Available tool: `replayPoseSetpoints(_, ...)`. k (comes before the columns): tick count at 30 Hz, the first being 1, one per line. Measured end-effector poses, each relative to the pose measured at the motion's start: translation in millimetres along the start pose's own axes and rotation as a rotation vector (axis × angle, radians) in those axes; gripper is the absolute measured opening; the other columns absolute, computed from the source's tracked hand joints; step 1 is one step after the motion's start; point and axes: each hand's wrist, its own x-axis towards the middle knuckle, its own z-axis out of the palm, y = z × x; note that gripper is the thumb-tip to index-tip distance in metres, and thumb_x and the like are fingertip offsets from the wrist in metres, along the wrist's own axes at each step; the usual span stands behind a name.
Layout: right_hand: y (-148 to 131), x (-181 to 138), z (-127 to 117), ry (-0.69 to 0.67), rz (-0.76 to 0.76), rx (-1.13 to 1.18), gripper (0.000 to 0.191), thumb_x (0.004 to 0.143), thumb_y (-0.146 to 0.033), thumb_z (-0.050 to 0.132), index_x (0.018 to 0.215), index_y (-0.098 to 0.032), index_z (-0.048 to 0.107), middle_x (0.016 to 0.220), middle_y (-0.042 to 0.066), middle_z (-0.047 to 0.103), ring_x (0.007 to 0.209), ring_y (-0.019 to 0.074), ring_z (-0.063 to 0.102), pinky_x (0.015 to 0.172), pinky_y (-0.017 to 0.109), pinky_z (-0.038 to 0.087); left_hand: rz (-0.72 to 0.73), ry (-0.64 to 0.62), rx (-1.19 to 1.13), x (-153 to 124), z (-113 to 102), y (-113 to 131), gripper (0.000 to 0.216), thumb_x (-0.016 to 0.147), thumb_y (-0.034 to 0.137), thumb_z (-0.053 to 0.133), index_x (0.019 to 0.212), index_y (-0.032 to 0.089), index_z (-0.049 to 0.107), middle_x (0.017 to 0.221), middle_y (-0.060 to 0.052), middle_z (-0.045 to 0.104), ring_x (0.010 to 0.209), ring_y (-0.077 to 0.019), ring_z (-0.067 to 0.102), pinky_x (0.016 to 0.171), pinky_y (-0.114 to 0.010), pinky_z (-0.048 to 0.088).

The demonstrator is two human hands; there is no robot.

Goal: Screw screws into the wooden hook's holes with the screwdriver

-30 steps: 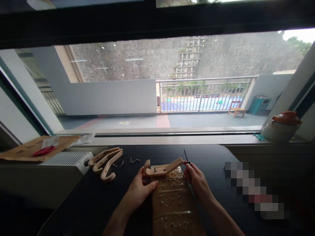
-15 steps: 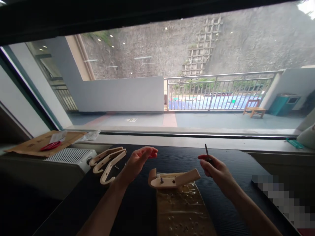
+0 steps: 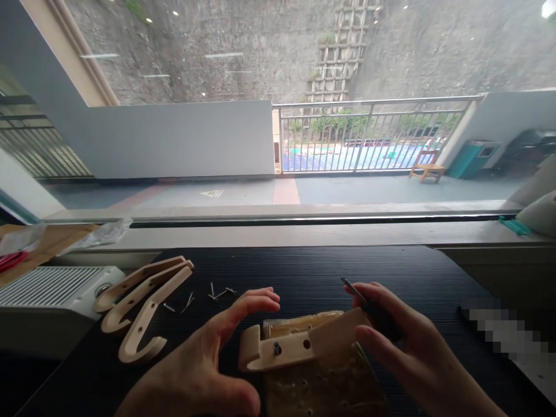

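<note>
Left hand (image 3: 217,354) spread wide, empty, beside wooden hook (image 3: 292,352); right hand (image 3: 406,339) grips screwdriver (image 3: 369,307). Hook lies across taped block (image 3: 286,392): screw (image 3: 276,348) stands in one hole, other hole (image 3: 307,344) unfilled. Three more hooks (image 3: 146,314), loose screws (image 3: 212,291) lie aside, apparently unused.

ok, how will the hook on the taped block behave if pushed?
Likely stiff: the wooden hook looks thick. It may pivot about its screw, since the other hole shows none. Probably not very slippery; the wood looks matte.
</note>
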Motion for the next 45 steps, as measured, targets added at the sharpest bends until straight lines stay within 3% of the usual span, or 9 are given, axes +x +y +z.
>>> replayPoseSetpoints(3, 2.2, 0.3, 6.9, 0.044, 0.017, 0.001, 0.040, 0.075, -0.042, 0.059, 0.111, -0.024, 0.058, 0.106, 0.004, 0.062, 0.092, 0.0179, 0.060, 0.080, 0.024, 0.048, -0.046, -0.025, 0.040, 3.8, 6.3, 1.5, 0.065, 0.060, 0.032, 0.078, 0.117, 0.032, 0.047, 0.141, -0.002, 0.033, 0.133, -0.0276, 0.022, 0.110, -0.041, 0.018)
replayPoseSetpoints(6, 0.9, 1.6, 10.8, 0.086, 0.053, 0.011, 0.037, 0.076, -0.042, 0.058, 0.108, -0.023, 0.060, 0.105, 0.003, 0.064, 0.094, 0.0187, 0.060, 0.081, 0.024, 0.049, -0.061, -0.059, 0.083, 8.5, 13.5, 5.8, 0.047, 0.065, 0.019, 0.073, 0.106, 0.027, 0.050, 0.133, -0.002, 0.041, 0.128, -0.0249, 0.032, 0.106, -0.036, 0.027)
replayPoseSetpoints(12, 3.6, 1.0, 8.1, 0.039, 0.011, -0.045, 0.032, 0.077, -0.038, 0.057, 0.106, -0.025, 0.059, 0.102, 0.001, 0.066, 0.091, 0.0161, 0.062, 0.077, 0.019, 0.050, -0.075, -0.086, 0.012, 9.9, 17.2, 5.9, 0.036, 0.070, 0.014, 0.066, 0.097, 0.024, 0.045, 0.126, -0.002, 0.042, 0.107, -0.0204, 0.049, 0.086, -0.028, 0.043)
replayPoseSetpoints(19, -4.2, 0.2, 11.8, 0.110, 0.027, -0.025, 0.026, 0.077, -0.035, 0.056, 0.101, -0.023, 0.061, 0.099, 0.000, 0.067, 0.088, 0.0166, 0.063, 0.072, 0.020, 0.051, -0.108, -0.091, -0.046, 7.9, 17.3, 4.6, 0.029, 0.070, 0.012, 0.064, 0.089, 0.023, 0.044, 0.126, 0.000, 0.041, 0.104, -0.0190, 0.049, 0.081, -0.026, 0.045)
replayPoseSetpoints(29, -5.4, -1.1, 9.9, 0.107, -0.022, -0.074, 0.023, 0.078, -0.032, 0.056, 0.099, -0.023, 0.061, 0.094, 0.001, 0.068, 0.084, 0.0173, 0.064, 0.065, 0.020, 0.052, -0.140, -0.094, -0.035, 9.7, 18.1, 5.4, 0.028, 0.071, 0.005, 0.058, 0.087, 0.023, 0.042, 0.127, 0.002, 0.040, 0.105, -0.0179, 0.049, 0.082, -0.025, 0.045)
replayPoseSetpoints(45, -5.1, 0.3, 4.0, -0.017, -0.047, -0.200, 0.024, 0.083, -0.034, 0.051, 0.102, -0.021, 0.059, 0.096, 0.003, 0.067, 0.084, 0.0187, 0.064, 0.063, 0.022, 0.053, -0.134, -0.090, -0.037, 10.3, 18.9, 3.7, 0.021, 0.075, 0.011, 0.058, 0.085, 0.022, 0.043, 0.126, 0.001, 0.040, 0.102, -0.0171, 0.050, 0.083, -0.026, 0.046)
